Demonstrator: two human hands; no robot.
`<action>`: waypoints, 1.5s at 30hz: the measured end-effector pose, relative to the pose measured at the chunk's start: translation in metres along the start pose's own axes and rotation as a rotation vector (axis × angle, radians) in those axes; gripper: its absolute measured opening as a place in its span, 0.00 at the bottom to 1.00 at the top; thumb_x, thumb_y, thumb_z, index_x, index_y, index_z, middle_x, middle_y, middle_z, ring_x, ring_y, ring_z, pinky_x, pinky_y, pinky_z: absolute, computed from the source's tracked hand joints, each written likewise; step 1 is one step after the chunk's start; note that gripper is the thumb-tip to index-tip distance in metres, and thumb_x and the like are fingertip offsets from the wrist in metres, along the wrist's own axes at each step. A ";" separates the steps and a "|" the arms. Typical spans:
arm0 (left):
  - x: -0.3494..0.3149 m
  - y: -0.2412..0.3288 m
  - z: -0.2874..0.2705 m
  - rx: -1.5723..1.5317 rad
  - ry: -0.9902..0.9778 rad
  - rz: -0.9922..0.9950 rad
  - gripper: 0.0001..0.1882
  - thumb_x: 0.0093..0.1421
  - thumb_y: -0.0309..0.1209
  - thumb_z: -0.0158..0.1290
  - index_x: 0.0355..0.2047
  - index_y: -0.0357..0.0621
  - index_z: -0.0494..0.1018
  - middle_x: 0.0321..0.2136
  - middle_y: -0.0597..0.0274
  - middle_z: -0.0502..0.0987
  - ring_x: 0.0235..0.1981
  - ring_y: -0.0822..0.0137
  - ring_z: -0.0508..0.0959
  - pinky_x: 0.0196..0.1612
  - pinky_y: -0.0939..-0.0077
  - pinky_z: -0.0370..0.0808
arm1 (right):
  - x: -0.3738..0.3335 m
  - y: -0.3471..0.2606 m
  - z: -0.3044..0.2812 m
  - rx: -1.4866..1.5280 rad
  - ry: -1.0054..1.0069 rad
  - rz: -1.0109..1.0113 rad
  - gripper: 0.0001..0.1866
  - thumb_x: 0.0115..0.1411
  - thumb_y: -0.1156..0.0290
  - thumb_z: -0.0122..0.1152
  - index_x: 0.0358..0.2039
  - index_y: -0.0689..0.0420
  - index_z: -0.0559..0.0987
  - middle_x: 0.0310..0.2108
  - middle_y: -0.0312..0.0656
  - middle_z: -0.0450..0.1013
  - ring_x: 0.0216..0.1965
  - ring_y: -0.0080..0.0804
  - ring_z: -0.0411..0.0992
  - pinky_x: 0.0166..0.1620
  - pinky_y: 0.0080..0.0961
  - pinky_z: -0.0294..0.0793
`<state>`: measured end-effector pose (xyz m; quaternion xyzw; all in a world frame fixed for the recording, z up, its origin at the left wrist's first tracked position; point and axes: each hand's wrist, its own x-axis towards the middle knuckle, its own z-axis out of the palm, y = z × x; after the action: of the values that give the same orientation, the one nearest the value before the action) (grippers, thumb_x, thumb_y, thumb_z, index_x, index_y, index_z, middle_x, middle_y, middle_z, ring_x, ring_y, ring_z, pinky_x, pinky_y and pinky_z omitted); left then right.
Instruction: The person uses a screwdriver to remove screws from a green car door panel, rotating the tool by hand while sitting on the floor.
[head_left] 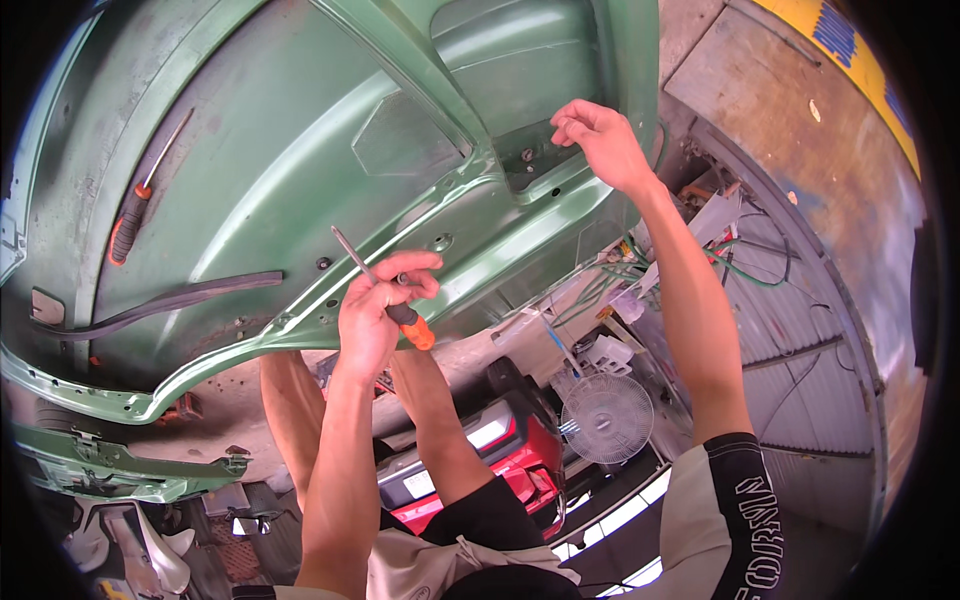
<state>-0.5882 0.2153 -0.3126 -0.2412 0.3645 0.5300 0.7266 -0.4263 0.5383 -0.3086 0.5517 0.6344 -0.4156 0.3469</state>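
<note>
My left hand [366, 322] is closed around a screwdriver [418, 332] with an orange and black handle, its metal shaft pointing up and left. A small dark piece, perhaps a fastener, shows between those fingers; its kind is unclear. Beneath both hands lies a large green painted vehicle body panel [300, 190] with ribs and holes. My right hand [605, 145] is raised over the panel's right part, near a recess with a small round fitting [527, 155]. Its fingers are curled, thumb against fingertips, and whatever they may pinch is hidden.
A second screwdriver [127, 222] and a dark rubber strip [190, 292] lie on the panel's left side. Below it stand a red and grey case [500, 460] and a fan [607, 418]. Cables and clutter fill the right, beside a worn metal sheet [800, 110].
</note>
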 end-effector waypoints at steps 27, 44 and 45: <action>0.027 0.070 -0.007 1.553 0.710 0.331 0.11 0.70 0.31 0.49 0.35 0.34 0.74 0.27 0.58 0.71 0.27 0.65 0.68 0.34 0.69 0.68 | 0.067 0.026 -0.083 -0.043 0.877 -0.299 0.24 0.64 0.46 0.54 0.43 0.56 0.76 0.36 0.59 0.77 0.42 0.61 0.75 0.46 0.51 0.71; 0.053 0.120 -0.023 1.808 0.493 0.292 0.13 0.59 0.23 0.60 0.45 0.37 0.76 0.41 0.56 0.74 0.38 0.65 0.77 0.43 0.70 0.78 | 0.065 0.038 -0.090 -0.022 0.730 -0.269 0.27 0.63 0.44 0.54 0.42 0.59 0.75 0.39 0.56 0.78 0.42 0.58 0.76 0.48 0.51 0.72; 0.053 0.122 -0.033 1.811 0.493 0.291 0.13 0.59 0.23 0.60 0.45 0.37 0.76 0.41 0.56 0.74 0.38 0.65 0.77 0.43 0.70 0.78 | 0.066 0.038 -0.089 -0.016 0.757 -0.291 0.27 0.63 0.44 0.54 0.42 0.59 0.75 0.39 0.56 0.78 0.42 0.58 0.76 0.48 0.51 0.72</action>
<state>-0.7037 0.2624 -0.3703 0.3565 0.8066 0.0656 0.4669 -0.3967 0.6485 -0.3364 0.5674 0.7921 -0.2230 0.0307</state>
